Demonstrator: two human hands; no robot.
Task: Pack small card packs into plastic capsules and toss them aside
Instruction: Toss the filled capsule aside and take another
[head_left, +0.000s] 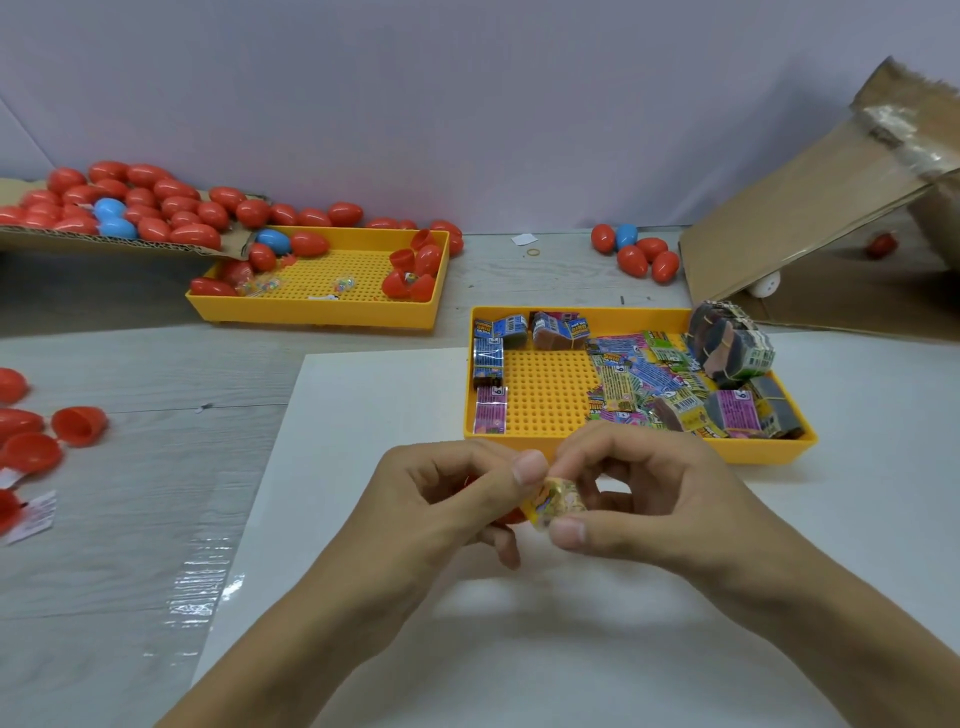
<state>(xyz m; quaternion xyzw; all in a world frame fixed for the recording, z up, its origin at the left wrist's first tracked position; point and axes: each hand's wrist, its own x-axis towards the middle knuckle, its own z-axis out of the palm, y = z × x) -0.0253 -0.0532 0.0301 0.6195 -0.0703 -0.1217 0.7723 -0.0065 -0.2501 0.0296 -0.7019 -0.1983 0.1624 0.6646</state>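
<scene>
I can read a "9" in a little white box on the purple card pack (490, 410) at the near left of the yellow tray (644, 449), and on another purple pack (737, 410) at the right. The other print on the packs is too small and blurry for me to read.

The pale wood-grain desk (156, 467) carries a white sheet (374, 415), two yellow trays, the far one (311, 312) holding capsules and the near one (639, 449) card packs, loose red capsules (647, 257), cardboard flaps (800, 228), and a rubber band (533, 252).
</scene>
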